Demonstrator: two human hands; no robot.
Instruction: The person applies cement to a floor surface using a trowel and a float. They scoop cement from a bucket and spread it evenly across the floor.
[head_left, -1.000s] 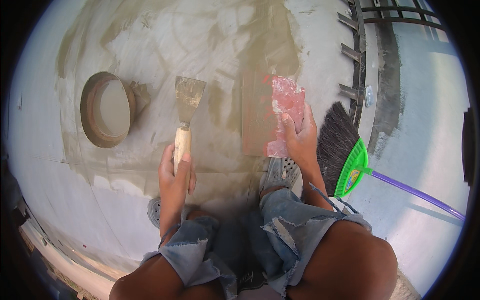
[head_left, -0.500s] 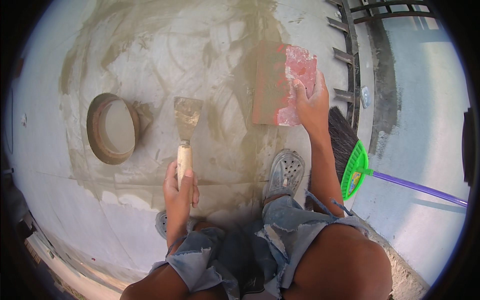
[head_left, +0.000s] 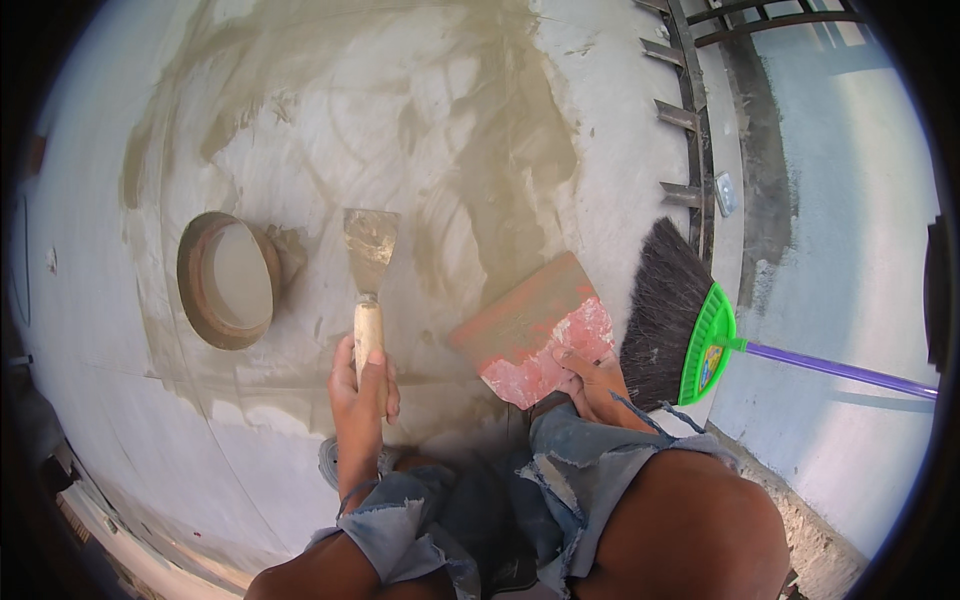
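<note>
My left hand [head_left: 365, 390] is closed round the wooden handle of a putty knife [head_left: 370, 250], whose stained metal blade points away from me. In my right hand [head_left: 590, 385] is a wide red plastic spreader [head_left: 540, 330], gripped by its near edge close to my knee. Grey-brown paste coats its far side and whitish residue its near side. Below both tools, wet grey-brown paste [head_left: 515, 150] lies smeared over the pale floor [head_left: 360, 130]. A round, rusty-rimmed container [head_left: 228, 280] with pale grey contents stands left of the putty knife.
On the right lies a broom [head_left: 708, 345] with black bristles, a green head and a purple handle, near my right forearm. Beyond it runs a dark metal rail [head_left: 703, 150] with short crosspieces, beside a small pale object [head_left: 725, 195]. A shoe [head_left: 330, 462] shows behind my left wrist.
My right hand has drawn the spreader back toward my knees and turned it, uncovering the paste beyond and covering the right shoe. My left hand keeps the putty knife nearly in place.
</note>
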